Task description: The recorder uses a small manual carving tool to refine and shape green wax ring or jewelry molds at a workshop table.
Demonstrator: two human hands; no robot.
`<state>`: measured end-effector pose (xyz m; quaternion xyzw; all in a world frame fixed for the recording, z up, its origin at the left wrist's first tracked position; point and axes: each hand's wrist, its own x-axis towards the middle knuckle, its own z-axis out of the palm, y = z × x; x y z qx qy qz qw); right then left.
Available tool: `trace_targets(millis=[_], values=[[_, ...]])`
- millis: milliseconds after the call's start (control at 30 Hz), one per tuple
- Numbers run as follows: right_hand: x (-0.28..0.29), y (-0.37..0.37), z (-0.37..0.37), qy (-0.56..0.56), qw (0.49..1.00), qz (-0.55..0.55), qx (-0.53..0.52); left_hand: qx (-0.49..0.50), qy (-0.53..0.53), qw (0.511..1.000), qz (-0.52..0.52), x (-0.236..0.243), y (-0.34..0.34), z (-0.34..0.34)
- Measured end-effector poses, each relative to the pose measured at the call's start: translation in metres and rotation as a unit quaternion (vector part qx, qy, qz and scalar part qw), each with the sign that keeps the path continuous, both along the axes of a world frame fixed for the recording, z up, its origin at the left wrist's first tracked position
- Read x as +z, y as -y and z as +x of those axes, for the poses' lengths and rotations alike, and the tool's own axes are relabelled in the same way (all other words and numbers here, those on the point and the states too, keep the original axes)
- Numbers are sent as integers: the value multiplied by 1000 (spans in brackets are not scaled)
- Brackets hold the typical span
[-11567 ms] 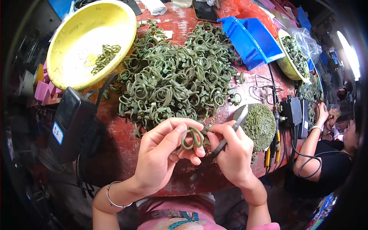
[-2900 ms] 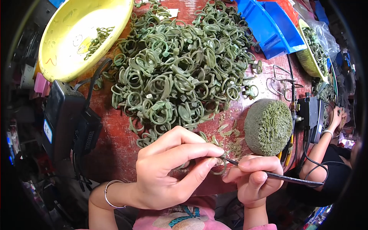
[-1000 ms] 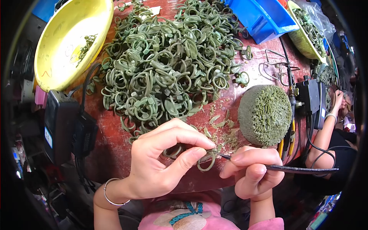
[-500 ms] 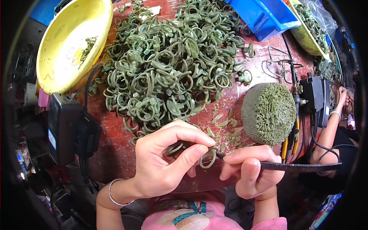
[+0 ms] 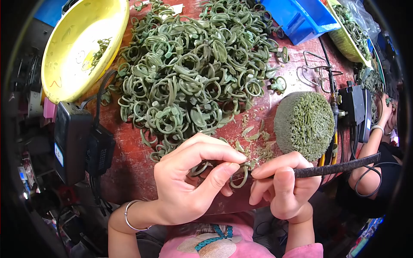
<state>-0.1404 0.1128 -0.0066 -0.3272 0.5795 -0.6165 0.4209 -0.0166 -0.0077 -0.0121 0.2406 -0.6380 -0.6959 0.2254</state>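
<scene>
My left hand (image 5: 189,185) is closed, pinching a green wax-like ring (image 5: 244,179) between thumb and forefinger. Another green ring (image 5: 200,168) shows inside the curl of its fingers. In my right hand (image 5: 286,185) is a slim tool with a black, ribbed handle (image 5: 340,167), gripped like a pen and pointing toward the held ring. Its tip is hidden by my fingers, so I cannot tell whether it touches the ring. Just beyond my hands lies a large heap of similar green rings (image 5: 185,86).
A round, rough green block (image 5: 303,124) stands on the red table (image 5: 133,172), with shavings beside it. Around the edges are a yellow bowl (image 5: 60,56), black boxes (image 5: 72,142) with cables, a bent wire stand (image 5: 318,66), a blue bin (image 5: 301,21) and another person's arm (image 5: 373,133) at right.
The tool's outer end has swung upward, and my right hand has tilted with it. The dark tip that showed near the ring is now hidden. My left hand still holds the ring, slightly shifted right.
</scene>
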Motion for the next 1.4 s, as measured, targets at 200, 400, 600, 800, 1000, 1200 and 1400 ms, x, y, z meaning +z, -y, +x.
trace_targets(millis=[200,400,600,800,1000,1200,1400], values=[[-4,-3,3,-40,998,-44,-25,-3,-15,1000,10,0,-1,0],[-7,-6,4,-101,991,-81,-40,-24,-22,999,12,1,0,0],[-11,-5,8,-138,975,-156,-83,-53,-45,998,1,0,1,0],[-6,-5,0,-103,987,-122,-20,-56,-11,992,-113,0,3,2],[-8,-2,8,-98,987,-104,-68,-36,7,989,-146,0,1,2],[-9,-3,7,-201,970,-120,-69,-35,8,989,-144,0,0,1],[-8,-1,8,-164,974,-118,-106,-35,16,989,-139,-1,-1,1]])
